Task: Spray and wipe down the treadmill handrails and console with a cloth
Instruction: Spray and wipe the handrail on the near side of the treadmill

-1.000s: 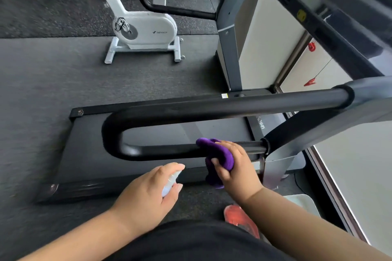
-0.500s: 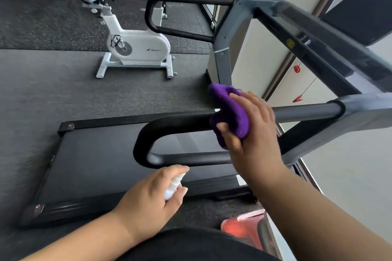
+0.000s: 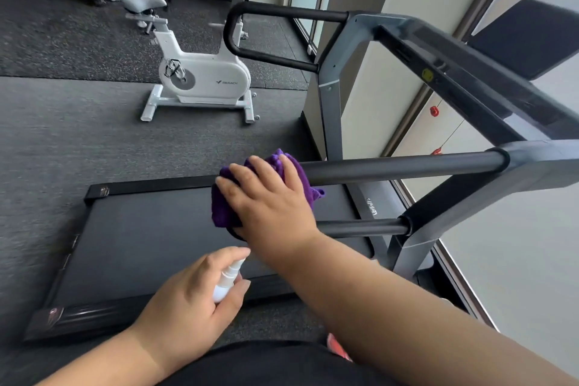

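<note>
Fingers (image 3: 247, 175) of the right hand (image 3: 269, 200) lie spread and flat over a bunched purple cloth (image 3: 224, 208), pressing it onto the curved end of the near black handrail (image 3: 407, 168) of the treadmill (image 3: 141, 238). That cloth covers the bend where the rail's upper bar turns down to its lower bar (image 3: 363, 226), and part of it sticks out beyond the fingertips and below the little-finger side of the hand. Both bars run right from the cloth into the grey frame (image 3: 539, 163), the upper one bare and the lower one partly hidden by the wrist.

Lower in view, the left hand (image 3: 188, 301) is curled around a small white spray bottle (image 3: 226, 280), with the forefinger resting over the nozzle top and the thumb along the side. Its nozzle points toward the right forearm, which crosses just above it. This bottle hangs over the near edge of the treadmill belt, well below the rail.

Across the belt stands the far handrail (image 3: 275, 12), another black loop, untouched. Behind it a white exercise bike (image 3: 200, 78) sits on the dark rubber floor (image 3: 78, 135). A red shoe (image 3: 336, 349) shows at the bottom edge, beside dark clothing.
</note>
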A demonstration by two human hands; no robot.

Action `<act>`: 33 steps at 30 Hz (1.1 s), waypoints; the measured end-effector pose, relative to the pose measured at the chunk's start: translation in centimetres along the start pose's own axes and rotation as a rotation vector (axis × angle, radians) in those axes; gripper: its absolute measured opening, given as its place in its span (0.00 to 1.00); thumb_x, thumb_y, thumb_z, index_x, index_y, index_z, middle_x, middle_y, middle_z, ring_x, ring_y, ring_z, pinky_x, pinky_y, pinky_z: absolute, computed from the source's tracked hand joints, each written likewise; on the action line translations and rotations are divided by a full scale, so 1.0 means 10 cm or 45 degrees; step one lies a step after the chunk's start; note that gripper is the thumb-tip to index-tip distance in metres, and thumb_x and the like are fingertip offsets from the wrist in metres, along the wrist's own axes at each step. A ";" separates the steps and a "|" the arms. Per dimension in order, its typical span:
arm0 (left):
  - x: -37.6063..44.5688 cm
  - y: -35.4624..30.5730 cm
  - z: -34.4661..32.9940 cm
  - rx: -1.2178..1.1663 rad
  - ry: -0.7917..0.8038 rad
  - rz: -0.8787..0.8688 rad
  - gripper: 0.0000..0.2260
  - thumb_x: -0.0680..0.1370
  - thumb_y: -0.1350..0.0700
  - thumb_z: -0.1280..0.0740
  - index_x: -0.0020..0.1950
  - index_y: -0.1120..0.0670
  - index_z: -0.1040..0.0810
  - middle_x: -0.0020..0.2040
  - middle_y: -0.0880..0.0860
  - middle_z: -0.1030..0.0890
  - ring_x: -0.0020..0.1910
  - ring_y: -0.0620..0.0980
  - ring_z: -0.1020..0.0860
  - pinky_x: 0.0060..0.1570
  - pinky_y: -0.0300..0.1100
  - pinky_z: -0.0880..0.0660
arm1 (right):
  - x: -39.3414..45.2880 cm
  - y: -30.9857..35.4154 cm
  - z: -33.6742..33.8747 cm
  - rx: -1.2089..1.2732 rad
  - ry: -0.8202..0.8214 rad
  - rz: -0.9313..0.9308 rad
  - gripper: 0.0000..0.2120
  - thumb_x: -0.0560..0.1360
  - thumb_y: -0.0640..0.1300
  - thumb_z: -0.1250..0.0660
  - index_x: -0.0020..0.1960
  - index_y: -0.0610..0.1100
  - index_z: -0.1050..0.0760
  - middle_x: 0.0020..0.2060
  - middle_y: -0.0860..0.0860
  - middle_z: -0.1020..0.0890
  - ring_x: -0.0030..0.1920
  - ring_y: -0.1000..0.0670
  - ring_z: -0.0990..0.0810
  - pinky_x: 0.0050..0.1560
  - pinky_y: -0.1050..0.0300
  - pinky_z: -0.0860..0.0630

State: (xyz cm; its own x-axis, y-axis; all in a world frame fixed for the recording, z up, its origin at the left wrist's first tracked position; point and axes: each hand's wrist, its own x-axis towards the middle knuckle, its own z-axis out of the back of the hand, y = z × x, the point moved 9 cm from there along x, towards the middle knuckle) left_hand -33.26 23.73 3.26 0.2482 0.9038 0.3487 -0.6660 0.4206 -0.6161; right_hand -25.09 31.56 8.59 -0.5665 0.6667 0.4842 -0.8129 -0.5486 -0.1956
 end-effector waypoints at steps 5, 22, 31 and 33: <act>-0.14 0.14 0.18 -0.034 -0.055 0.053 0.20 0.78 0.36 0.45 0.66 0.42 0.35 0.46 0.36 0.24 0.39 0.35 0.25 0.40 0.34 0.27 | -0.13 -0.59 0.29 0.160 -0.203 -0.218 0.29 0.70 0.62 0.27 0.66 0.50 0.22 0.63 0.51 0.21 0.64 0.45 0.24 0.67 0.42 0.32; -0.24 0.14 0.13 -0.104 -0.113 0.171 0.19 0.75 0.40 0.39 0.65 0.40 0.35 0.46 0.35 0.24 0.40 0.34 0.24 0.42 0.28 0.30 | -0.35 0.41 -0.55 -0.211 -0.051 0.656 0.16 0.82 0.44 0.42 0.63 0.48 0.20 0.64 0.50 0.20 0.69 0.45 0.27 0.79 0.42 0.48; -0.34 -0.04 0.15 -0.086 -0.205 0.243 0.20 0.76 0.32 0.45 0.66 0.33 0.36 0.49 0.30 0.25 0.43 0.29 0.25 0.44 0.25 0.30 | -0.90 0.44 -0.95 -0.129 0.663 0.635 0.22 0.78 0.49 0.36 0.72 0.55 0.29 0.69 0.56 0.26 0.74 0.49 0.34 0.78 0.41 0.48; -0.36 -0.10 0.15 -0.040 -0.242 0.290 0.19 0.75 0.33 0.44 0.65 0.32 0.36 0.50 0.32 0.24 0.43 0.30 0.25 0.41 0.26 0.31 | -0.97 0.27 -0.91 -0.009 0.753 0.440 0.24 0.79 0.46 0.36 0.74 0.52 0.33 0.72 0.52 0.29 0.74 0.47 0.37 0.78 0.41 0.51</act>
State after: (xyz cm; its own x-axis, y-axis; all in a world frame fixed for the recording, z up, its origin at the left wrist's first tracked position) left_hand -34.57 19.89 3.71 -0.0432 0.9453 0.3233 -0.6665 0.2138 -0.7142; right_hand -23.00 28.23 -4.41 -0.7704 0.6188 -0.1534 -0.5721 -0.7772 -0.2620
